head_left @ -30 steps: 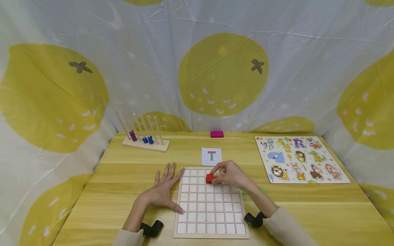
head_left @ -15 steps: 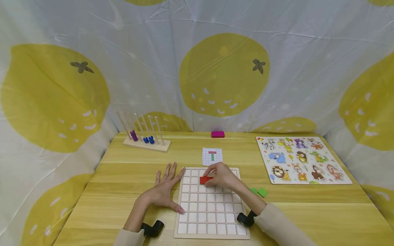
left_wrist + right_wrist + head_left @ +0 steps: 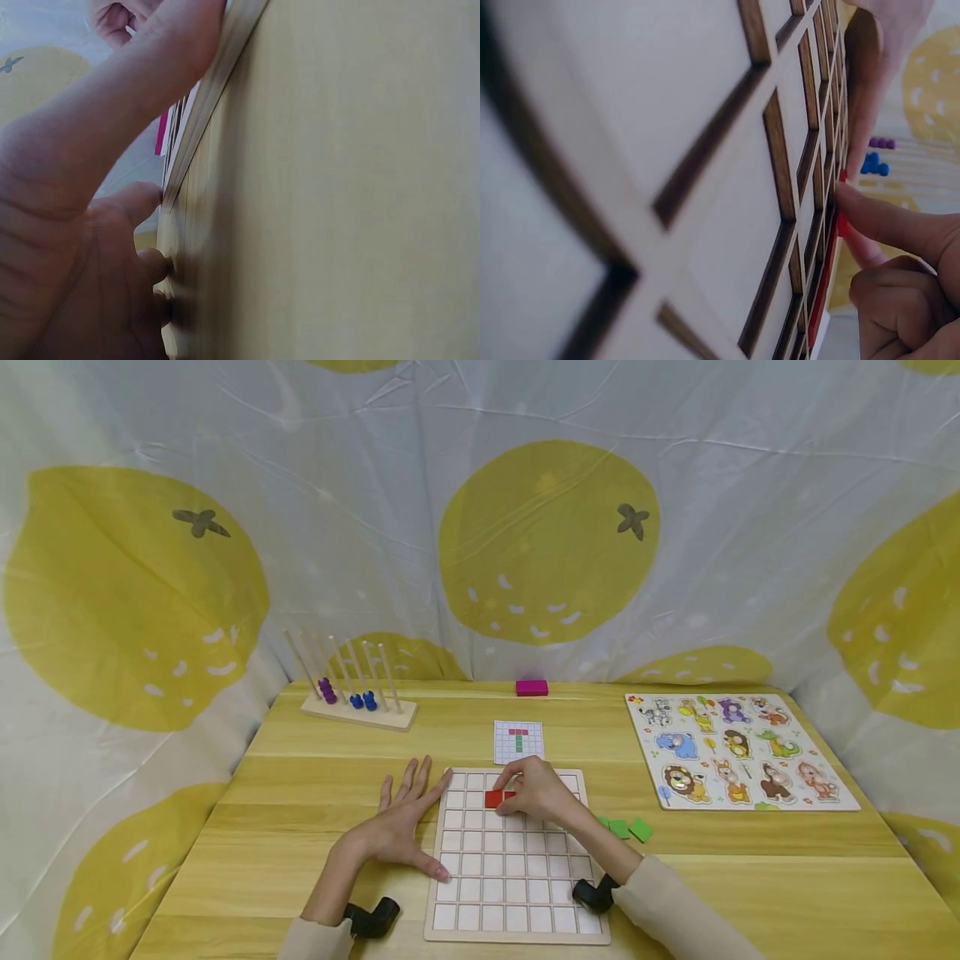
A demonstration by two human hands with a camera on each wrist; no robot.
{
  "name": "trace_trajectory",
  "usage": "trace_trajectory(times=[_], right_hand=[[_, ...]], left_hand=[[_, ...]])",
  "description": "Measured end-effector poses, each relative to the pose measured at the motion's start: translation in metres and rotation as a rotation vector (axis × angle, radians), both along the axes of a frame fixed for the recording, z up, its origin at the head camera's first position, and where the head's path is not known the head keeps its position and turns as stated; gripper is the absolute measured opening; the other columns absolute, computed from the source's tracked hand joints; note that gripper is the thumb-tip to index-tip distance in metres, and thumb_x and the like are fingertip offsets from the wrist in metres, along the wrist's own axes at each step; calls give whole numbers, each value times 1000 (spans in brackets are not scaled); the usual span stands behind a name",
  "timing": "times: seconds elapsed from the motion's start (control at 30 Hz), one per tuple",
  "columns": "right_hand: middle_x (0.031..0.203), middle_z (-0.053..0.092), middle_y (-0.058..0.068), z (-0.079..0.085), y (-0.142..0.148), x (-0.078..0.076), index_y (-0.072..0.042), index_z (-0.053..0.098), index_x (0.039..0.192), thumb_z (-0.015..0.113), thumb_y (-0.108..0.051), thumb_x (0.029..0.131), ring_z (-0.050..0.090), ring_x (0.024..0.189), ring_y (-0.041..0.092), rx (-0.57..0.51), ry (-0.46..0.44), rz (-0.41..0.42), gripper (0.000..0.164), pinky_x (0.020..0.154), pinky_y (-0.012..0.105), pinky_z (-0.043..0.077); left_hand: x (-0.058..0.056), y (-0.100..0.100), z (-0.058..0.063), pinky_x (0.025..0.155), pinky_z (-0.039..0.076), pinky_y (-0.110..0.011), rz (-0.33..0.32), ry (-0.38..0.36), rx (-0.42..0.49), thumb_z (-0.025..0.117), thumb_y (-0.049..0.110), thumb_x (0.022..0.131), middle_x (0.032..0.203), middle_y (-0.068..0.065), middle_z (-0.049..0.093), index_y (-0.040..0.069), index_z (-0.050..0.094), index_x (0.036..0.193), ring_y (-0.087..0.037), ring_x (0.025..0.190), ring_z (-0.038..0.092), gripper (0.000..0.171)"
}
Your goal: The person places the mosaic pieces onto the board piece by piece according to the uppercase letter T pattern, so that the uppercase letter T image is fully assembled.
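A wooden grid board [image 3: 480, 935] with white squares lies at the table's front middle. My left hand [image 3: 401, 833] is spread flat on the table, its thumb and index finger on the board's left edge. With thumb and index finger, my right hand [image 3: 542, 792] pinches a red square tile [image 3: 492, 799] at a square in the second row from the far side. A second red tile [image 3: 509, 795] shows just right of it, partly behind the fingers. In the right wrist view the thumb presses at the red tile [image 3: 843, 224], low against the grid.
A pattern card [image 3: 518, 742] with a T shape lies beyond the board. Several green tiles [image 3: 641, 830] are on the right. Further off are a peg rack with beads [image 3: 360, 713], a magenta block [image 3: 532, 688] and an animal puzzle [image 3: 742, 752].
My right hand has moved left with the red tile, from above the fourth column to the third, and lowered it. The green tiles have come out from behind the forearm. My left hand stays put.
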State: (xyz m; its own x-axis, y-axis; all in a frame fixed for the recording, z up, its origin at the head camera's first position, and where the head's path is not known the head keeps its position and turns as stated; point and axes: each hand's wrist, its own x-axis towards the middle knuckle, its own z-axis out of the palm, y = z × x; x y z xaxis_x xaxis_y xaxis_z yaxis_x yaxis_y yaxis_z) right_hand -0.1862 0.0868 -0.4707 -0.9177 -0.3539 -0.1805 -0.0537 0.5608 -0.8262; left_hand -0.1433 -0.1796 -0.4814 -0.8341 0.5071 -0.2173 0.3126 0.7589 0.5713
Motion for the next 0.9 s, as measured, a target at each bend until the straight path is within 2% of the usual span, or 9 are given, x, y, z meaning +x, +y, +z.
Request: trace_trajectory(times=[0.3,0.6,0.9], right_hand=[[51,36,-7,2,1,0,-8,81,86,94,-4,69,34,52,9,27,13,-29,22,48,21,24],[50,29,-9,-1,4,-1,-9,84,86,94,-4,69,26,51,9,-10,-8,-45,21,48,22,20],[48,35,-8,-2,4,-2,-10,84,89,94,-4,69,28,50,8,-28,-16,-27,22,48,21,21]], left_hand=[[-1,0,-1,120,-16,-74,5,-1,-3,96,56,61,171,-26,-16,14,9,167,-48,157,-20,144],[-2,0,-2,121,-17,-73,2,-5,-9,95,58,61,171,-24,-17,16,9,168,-46,158,-20,143],[-2,0,-3,121,-16,-74,1,-7,0,95,57,61,171,-25,-16,15,9,167,-48,157,-20,143]])
